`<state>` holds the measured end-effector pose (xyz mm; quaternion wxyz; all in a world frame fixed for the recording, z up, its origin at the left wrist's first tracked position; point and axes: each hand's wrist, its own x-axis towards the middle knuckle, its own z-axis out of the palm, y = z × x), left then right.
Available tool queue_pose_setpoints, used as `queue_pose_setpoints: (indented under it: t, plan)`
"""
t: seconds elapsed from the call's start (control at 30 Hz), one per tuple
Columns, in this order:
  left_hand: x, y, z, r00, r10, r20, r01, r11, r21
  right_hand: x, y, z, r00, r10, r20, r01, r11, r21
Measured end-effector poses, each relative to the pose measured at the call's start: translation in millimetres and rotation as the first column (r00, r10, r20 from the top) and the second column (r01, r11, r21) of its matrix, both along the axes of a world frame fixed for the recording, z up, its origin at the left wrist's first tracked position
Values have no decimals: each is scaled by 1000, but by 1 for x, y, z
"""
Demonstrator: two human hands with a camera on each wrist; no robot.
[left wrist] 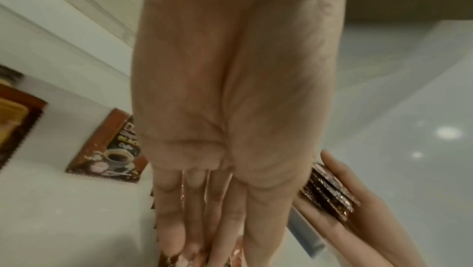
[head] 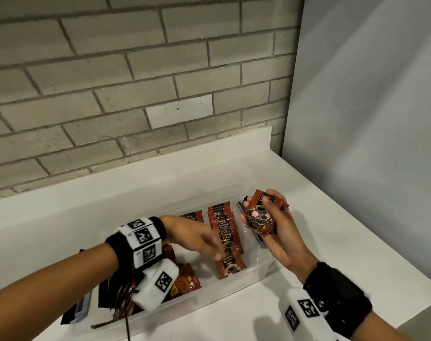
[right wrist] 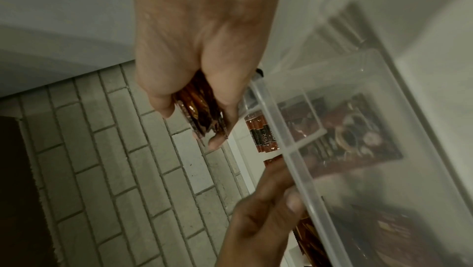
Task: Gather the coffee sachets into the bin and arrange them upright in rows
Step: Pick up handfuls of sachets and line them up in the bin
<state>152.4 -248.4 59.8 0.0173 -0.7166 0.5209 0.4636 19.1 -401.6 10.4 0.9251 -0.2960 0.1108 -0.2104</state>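
My right hand, right of centre in the head view, grips a stack of red-brown foil coffee sachets. My left hand reaches straight-fingered onto a leaning sachet in the clear plastic bin, lower middle.

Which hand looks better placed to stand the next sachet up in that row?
The left hand, I'd judge. It is already inside the clear bin, fingertips on the front sachet of the upright row. The right hand is beside the bin, occupied gripping a stack of sachets.
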Motion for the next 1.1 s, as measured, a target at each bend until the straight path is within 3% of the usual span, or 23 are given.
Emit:
queue_pose_setpoints:
  t: [0.4,0.83,1.0,1.1]
  plan:
    - [8,-23,-13,982,162,99,-155,985,-72,1,1,0,1000,-12,15,12,1000,11]
    - [9,-36,1,982,92,164,-83,995,-58,1,1,3,1000,-1,4,1,1000,-7]
    - [17,-37,24,989,47,140,-56,996,65,0,4,4,999,35,-15,-36,999,-28]
    - [37,-35,64,987,125,103,-136,984,111,0,9,5,996,77,-36,-78,997,-22]
